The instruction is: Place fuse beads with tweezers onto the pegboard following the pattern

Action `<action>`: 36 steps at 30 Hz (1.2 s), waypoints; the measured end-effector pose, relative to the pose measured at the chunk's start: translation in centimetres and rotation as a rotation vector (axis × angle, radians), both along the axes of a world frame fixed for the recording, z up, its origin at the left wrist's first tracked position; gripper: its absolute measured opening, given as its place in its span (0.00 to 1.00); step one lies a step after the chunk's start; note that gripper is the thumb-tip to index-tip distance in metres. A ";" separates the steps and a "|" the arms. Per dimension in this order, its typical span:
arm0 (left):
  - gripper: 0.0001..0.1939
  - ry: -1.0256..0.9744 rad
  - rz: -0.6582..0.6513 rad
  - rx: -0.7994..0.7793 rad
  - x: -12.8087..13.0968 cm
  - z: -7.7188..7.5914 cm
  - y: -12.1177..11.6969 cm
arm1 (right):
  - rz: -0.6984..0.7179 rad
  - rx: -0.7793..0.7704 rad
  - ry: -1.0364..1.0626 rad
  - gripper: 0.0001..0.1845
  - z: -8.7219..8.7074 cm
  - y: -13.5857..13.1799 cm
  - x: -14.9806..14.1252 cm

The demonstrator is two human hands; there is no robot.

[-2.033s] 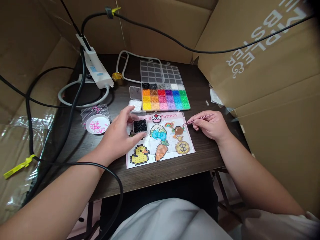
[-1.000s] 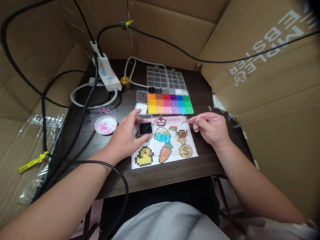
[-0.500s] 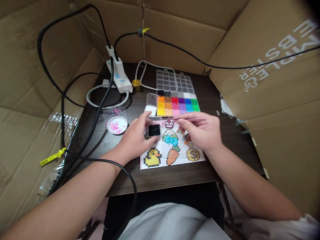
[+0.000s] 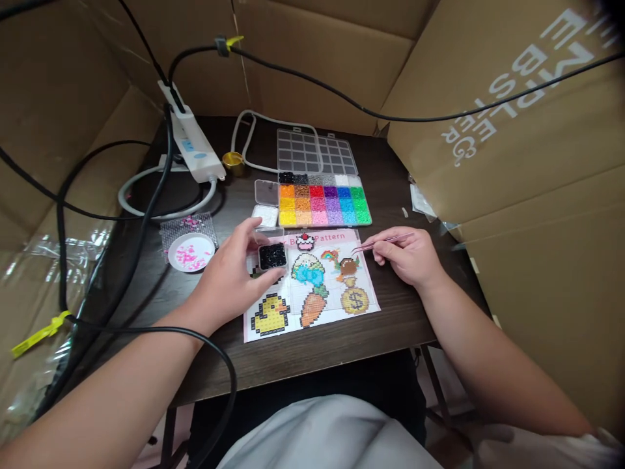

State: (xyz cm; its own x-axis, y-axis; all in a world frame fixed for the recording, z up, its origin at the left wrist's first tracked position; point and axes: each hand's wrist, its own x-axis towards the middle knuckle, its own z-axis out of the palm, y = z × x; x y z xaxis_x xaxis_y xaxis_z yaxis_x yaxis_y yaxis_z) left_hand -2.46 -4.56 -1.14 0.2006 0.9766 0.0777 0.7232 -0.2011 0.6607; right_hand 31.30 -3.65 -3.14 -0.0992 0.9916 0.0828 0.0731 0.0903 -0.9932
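- Head view: the left hand (image 4: pixel 232 268) has thumb and fingers closed around the sides of an open box (image 4: pixel 272 268) of black beads (image 4: pixel 272 255), over the upper left of the sheet (image 4: pixel 334 307).
- The box looks light, stiff and smooth, likely to spill if tipped; best gripped low by opposite walls.
- The right hand (image 4: pixel 407 258) pinches tweezers (image 4: pixel 370 245), tips above the sheet's right side; too small to tell whether they hold a bead.
- The tweezers seem thin and springy, best held mid-shank with light pressure.
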 end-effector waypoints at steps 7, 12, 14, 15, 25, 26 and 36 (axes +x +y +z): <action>0.42 0.027 0.018 -0.016 0.2 0.3 0.1 | 0.001 -0.016 -0.059 0.03 0.8 0.1 -0.4; 0.42 0.041 0.023 -0.029 0.2 0.5 0.0 | 0.006 -0.015 -0.061 0.03 0.9 0.0 -0.4; 0.43 0.041 0.020 -0.031 0.2 0.5 0.0 | 0.005 -0.017 -0.067 0.03 0.9 0.0 -0.4; 0.43 0.041 0.019 -0.031 0.2 0.5 0.0 | 0.006 -0.019 -0.072 0.04 0.9 0.0 -0.4; 0.42 0.020 0.002 -0.021 0.2 0.5 0.0 | -0.036 -0.017 -0.047 0.07 0.4 -0.1 -0.4; 0.42 0.017 0.002 -0.020 0.2 0.5 0.0 | -0.044 -0.011 -0.042 0.07 0.4 -0.1 -0.4; 0.42 0.000 -0.014 -0.005 0.1 0.1 -0.2 | -0.107 0.070 0.089 0.06 4.3 -0.5 -8.0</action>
